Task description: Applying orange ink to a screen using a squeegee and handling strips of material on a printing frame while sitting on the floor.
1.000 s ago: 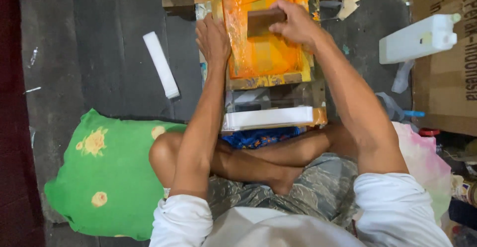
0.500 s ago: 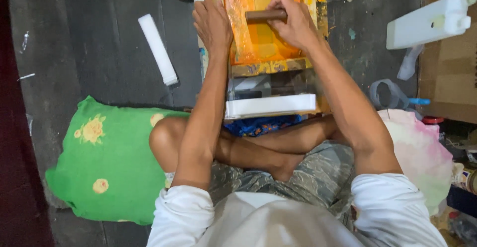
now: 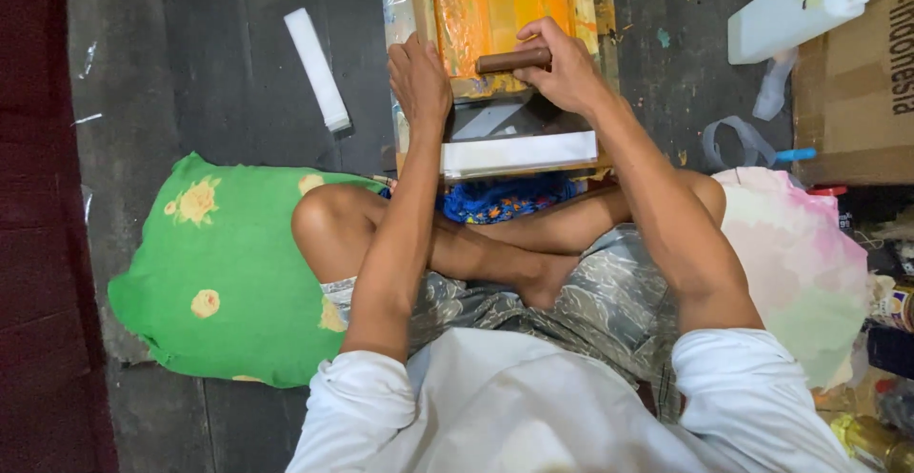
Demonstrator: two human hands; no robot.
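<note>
Frame (image 3: 495, 16): on the floor (image 3: 209, 73), ahead of the crossed legs.
Squeegee (image 3: 512, 59): across the frame's near end, under the right hand (image 3: 566, 68).
Left hand (image 3: 419, 78): on the frame's left rail.
Cushion (image 3: 228, 264): left of the legs.
Jug (image 3: 795, 7): far right, seemingly touching the box (image 3: 857, 83).

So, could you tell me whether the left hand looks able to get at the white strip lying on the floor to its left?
Probably yes: the left hand rests on the frame's edge, and bare floor separates it from the white strip.
</note>
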